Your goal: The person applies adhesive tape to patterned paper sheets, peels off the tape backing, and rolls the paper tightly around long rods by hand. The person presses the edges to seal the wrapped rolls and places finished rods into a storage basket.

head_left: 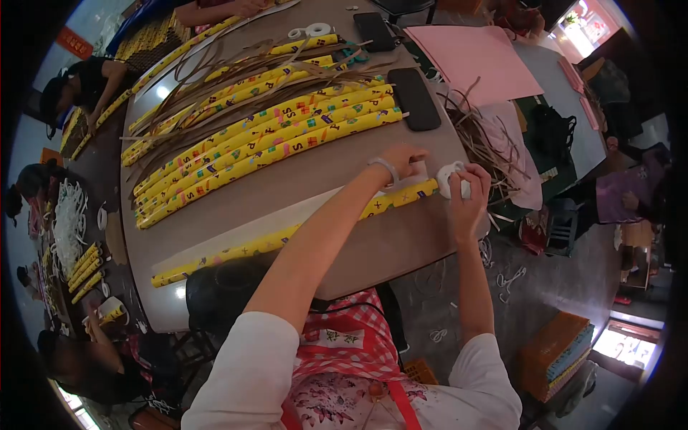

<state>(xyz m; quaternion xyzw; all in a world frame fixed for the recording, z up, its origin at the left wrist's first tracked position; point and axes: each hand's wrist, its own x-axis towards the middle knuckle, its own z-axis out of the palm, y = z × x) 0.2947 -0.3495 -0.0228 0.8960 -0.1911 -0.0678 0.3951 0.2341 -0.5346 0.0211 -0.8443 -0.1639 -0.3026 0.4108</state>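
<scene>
A yellow patterned paper tube (pixel 272 241) lies slantwise on the table in front of me, with a pale strip of paper (pixel 236 240) spreading along its far side. My right hand (pixel 469 190) is closed on a roll of white tape (pixel 450 176) at the tube's right end. Just beyond that end is my left hand (pixel 403 160), its fingers curled together above the pale paper; what they pinch, if anything, is too small to make out. Several finished-looking yellow tubes (pixel 265 147) lie side by side farther up the table.
Two dark phones (pixel 414 99) lie beyond the tubes. Brown strips (pixel 484 136) spill over the table's right edge, near a pink sheet (pixel 473 61). More tape rolls (pixel 317 29) sit at the back. Other people work at the left and far sides. A black bag (pixel 226 290) is at the near edge.
</scene>
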